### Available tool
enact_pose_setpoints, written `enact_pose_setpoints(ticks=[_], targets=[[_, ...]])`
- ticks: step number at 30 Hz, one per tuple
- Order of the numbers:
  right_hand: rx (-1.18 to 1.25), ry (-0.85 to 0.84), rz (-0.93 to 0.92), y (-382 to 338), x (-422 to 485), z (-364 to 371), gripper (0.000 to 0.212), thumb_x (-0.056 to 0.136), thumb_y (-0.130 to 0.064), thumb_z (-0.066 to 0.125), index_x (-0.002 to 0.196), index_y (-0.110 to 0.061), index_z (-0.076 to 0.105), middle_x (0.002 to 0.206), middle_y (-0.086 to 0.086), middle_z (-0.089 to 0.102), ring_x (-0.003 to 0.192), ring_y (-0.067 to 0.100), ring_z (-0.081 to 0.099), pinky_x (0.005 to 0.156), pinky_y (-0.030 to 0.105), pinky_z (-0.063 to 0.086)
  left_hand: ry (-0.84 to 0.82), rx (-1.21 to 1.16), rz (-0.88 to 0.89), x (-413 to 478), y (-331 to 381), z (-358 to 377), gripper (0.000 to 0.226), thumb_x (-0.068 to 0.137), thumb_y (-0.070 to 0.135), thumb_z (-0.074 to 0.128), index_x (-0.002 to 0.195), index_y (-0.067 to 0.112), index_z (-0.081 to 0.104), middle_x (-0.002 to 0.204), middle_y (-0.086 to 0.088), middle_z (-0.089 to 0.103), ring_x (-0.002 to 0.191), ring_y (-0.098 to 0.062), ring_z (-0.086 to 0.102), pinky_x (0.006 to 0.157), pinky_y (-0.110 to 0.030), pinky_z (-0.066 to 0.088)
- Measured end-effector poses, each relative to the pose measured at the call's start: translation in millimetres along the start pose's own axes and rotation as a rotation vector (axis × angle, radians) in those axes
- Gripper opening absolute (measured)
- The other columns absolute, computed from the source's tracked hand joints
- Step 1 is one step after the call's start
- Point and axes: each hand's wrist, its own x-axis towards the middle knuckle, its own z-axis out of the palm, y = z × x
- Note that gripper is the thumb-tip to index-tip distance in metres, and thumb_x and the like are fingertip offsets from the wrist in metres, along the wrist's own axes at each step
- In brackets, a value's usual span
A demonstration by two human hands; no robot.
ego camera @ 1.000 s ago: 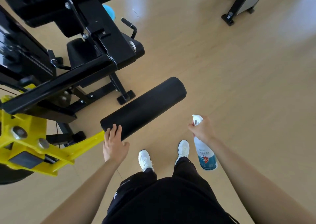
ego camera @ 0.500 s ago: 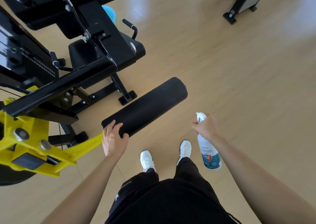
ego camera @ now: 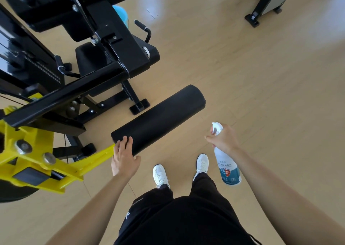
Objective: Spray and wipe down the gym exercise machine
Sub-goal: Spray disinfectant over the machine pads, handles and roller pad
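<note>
Matt black roller pad (ego camera: 158,117), glossy yellow-painted metal arm (ego camera: 61,162), pale smooth wood floor (ego camera: 261,76).

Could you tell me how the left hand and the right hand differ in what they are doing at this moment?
The left hand rests on the near end of the black roller pad, fingers laid over it; the right hand touches no part of the machine. The left hand holds nothing; the right hand's grip is closed around the neck of a spray bottle, hanging nozzle-up over the floor. Both are bare.

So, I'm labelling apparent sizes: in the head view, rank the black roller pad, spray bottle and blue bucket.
1. black roller pad
2. spray bottle
3. blue bucket, mostly hidden behind the machine and farther off, so its rank is unsure.
</note>
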Motion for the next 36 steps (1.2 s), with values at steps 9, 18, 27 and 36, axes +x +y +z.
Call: enact_pose_setpoints(ticks=[9,18,27,36], targets=[[0.041,0.015,0.125,-4,1,4,0.018,0.085,-0.015,0.075,0.085,-0.019,0.057,0.075,0.006,0.063,0.056,0.024,0.066,0.056,0.024,0.050,0.233,-0.288,-0.011,-1,-3,-14,0.052,0.084,0.011,0.072,0.136,0.014,0.064,0.131,-0.008,0.056,0.120,-0.031,0.048,0.091,-0.048,0.051],[-0.076,-0.157,-0.075,-18,-9,45,0.031,0.085,-0.013,0.078,0.115,-0.014,0.070,0.084,-0.005,0.058,0.068,0.015,0.065,0.068,0.029,0.060,-0.018,-0.204,-0.077,34,-11,-16,0.090,0.093,0.026,0.069,0.164,0.016,0.016,0.172,-0.002,0.014,0.158,-0.026,0.007,0.124,-0.048,0.027],[-0.191,-0.335,-0.239,-64,-29,102,0.031,0.074,-0.033,0.083,0.073,-0.023,0.054,0.073,-0.002,0.061,0.062,0.024,0.067,0.062,0.046,0.062,-0.041,-0.281,-0.009,36,-35,-24,0.080,0.090,0.013,0.068,0.161,0.017,0.032,0.169,0.000,0.027,0.156,-0.022,0.016,0.126,-0.043,0.022],[-0.145,-0.368,-0.201,-85,-38,116,0.028,0.083,-0.028,0.080,0.097,-0.010,0.064,0.081,0.004,0.064,0.072,0.031,0.074,0.073,0.044,0.064,-0.080,-0.323,-0.015,49,-42,-28,0.073,0.091,0.001,0.061,0.159,0.017,0.037,0.166,-0.002,0.032,0.152,-0.026,0.023,0.125,-0.044,0.024]])
